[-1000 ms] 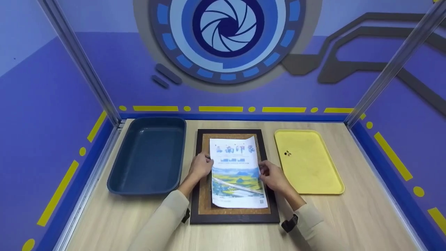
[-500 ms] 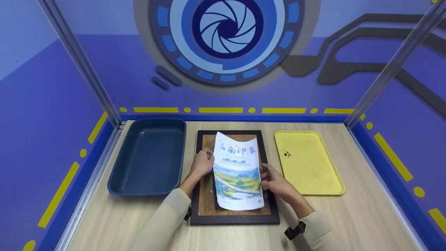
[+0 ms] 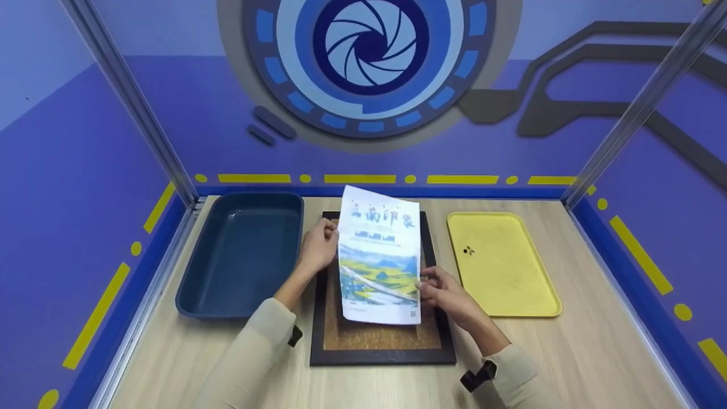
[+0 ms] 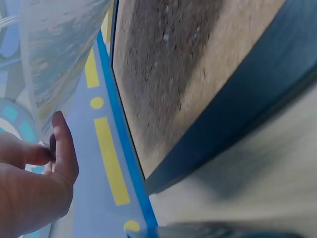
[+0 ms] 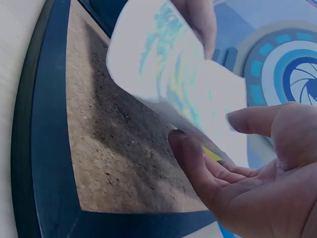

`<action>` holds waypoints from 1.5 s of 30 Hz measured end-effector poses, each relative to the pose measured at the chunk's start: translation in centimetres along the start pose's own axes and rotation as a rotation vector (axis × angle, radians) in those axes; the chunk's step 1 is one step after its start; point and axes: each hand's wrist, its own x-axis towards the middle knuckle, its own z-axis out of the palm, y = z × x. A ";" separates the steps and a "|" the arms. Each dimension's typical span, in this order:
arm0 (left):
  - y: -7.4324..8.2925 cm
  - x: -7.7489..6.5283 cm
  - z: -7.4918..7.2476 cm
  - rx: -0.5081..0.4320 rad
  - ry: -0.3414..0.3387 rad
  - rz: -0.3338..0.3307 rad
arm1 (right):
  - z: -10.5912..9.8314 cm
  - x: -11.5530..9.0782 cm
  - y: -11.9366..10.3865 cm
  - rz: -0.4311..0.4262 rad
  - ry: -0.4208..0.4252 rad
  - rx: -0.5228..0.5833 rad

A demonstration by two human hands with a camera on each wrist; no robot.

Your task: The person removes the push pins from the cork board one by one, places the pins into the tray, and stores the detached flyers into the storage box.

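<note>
A paper poster (image 3: 379,261) with a printed landscape and large characters is held up above a cork board (image 3: 392,339) that has a dark frame. My left hand (image 3: 319,245) pinches its left edge above the middle. At the right edge, lower down, my right hand (image 3: 451,298) holds it between thumb and fingers. The right wrist view shows the sheet (image 5: 163,64) bowed, its near edge apart from the cork (image 5: 114,129). In the left wrist view, thumb and forefinger meet at the sheet's edge. The poster hides much of the board.
On the left stands a deep dark-blue tray (image 3: 190,304). A shallow yellow tray (image 3: 505,272) with a small dark mark lies to the right. Patterned blue-purple panels (image 3: 369,162) and metal posts enclose the wooden table (image 3: 596,352).
The poster has risen off the board and shifted towards the back and slightly left. My left hand has moved up and left with it; my right hand has shifted slightly, still at its right edge.
</note>
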 end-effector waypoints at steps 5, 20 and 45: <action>0.1 0.9 -1.7 -0.047 -0.023 -0.037 | 0.5 0.4 -0.2 -0.036 -0.005 0.013; -2.0 2.3 -7.6 -0.134 0.011 -0.146 | 4.4 1.8 -4.1 -0.265 0.082 -0.170; 0.0 3.1 -20.0 -0.003 0.201 -0.166 | 14.8 6.6 -7.9 -0.247 0.047 0.165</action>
